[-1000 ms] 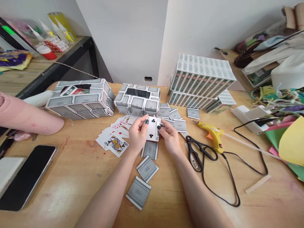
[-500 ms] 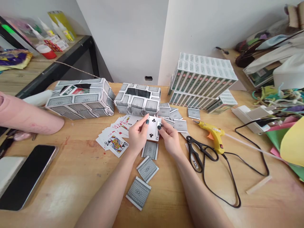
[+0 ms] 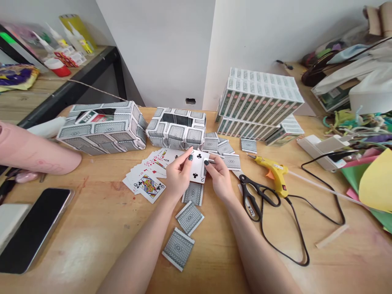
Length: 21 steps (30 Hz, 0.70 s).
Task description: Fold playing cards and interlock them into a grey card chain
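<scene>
A two of clubs card [image 3: 199, 165] is held between both hands, its face upward. My left hand [image 3: 180, 171] pinches its left edge, and my right hand [image 3: 218, 171] grips the right edge. Face-up cards [image 3: 150, 185] lie fanned out beside my left hand. Below the held card, folded cards with grey patterned backs [image 3: 190, 218] run down the table, and others [image 3: 232, 161] lie beyond my right hand. A card-covered box with a slot [image 3: 177, 128] stands just behind the hands.
Another card-covered box [image 3: 102, 130] stands left. Black scissors [image 3: 255, 194] and a yellow glue gun [image 3: 275, 173] with its cable lie right. Stacked card packs [image 3: 260, 100] are behind. A phone [image 3: 33, 230] and pink bottle [image 3: 39, 149] are at the left.
The right side of the held card lies flatter, where a raised white fold showed before. My right fingers have shifted slightly at that edge. The view has moved a little.
</scene>
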Available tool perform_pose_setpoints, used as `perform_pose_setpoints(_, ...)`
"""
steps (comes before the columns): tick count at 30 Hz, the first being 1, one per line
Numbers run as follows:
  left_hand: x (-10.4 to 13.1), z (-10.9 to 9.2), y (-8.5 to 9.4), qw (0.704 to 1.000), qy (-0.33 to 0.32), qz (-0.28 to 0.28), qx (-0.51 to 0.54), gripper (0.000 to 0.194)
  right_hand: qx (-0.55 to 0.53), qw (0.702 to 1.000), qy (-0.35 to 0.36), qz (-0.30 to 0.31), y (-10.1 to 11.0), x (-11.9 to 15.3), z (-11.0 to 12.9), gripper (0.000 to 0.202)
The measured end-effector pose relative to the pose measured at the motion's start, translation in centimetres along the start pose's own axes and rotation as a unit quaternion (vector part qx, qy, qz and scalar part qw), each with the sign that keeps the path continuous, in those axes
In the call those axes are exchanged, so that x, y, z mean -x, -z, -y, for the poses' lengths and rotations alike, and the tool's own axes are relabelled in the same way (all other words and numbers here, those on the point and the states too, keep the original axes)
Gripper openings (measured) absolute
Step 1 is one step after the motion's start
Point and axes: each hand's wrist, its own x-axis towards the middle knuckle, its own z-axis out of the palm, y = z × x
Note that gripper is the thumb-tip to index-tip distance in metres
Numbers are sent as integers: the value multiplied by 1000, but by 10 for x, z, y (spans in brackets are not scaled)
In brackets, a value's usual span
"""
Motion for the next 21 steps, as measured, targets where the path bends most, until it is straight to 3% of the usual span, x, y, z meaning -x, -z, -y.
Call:
perform_pose_setpoints(11,-1,0,1,1000,23,4,6,34,32,998,44,-17,-1,-1,-1,35)
perform_pose_setpoints(21,0,-1,-4,990,73,13,116,30,10,999,20,-28,-1,0,-2,16)
